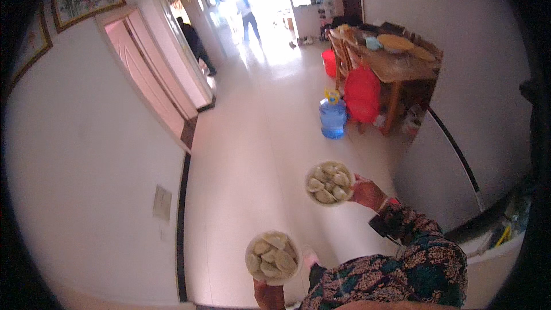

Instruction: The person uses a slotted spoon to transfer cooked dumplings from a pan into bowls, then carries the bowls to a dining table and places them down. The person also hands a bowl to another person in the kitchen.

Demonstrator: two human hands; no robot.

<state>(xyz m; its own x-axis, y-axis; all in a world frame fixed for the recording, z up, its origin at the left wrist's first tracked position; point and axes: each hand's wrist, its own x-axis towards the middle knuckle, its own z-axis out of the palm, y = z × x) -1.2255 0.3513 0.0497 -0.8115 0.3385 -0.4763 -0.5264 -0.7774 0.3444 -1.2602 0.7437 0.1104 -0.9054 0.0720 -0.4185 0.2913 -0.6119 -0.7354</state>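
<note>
In my right hand [368, 193] is a round bowl of dumplings [330, 183], gripped at its right side and held out over the tiled floor. My left hand [268, 294] holds a second bowl of dumplings [273, 258] from below its near rim, lower in the view and closer to my body. Both bowls look about level, and they are apart from each other. The undersides of the bowls and most of my fingers are hidden. A patterned sleeve covers my right arm.
Ahead on the right stand a wooden table [387, 66], a red stool [362, 94], a blue water jug [332, 118] and a red bucket [329, 63]. A person [247, 15] stands by the bright opening; another person [196, 43] is at the left doorway. Walls flank both sides.
</note>
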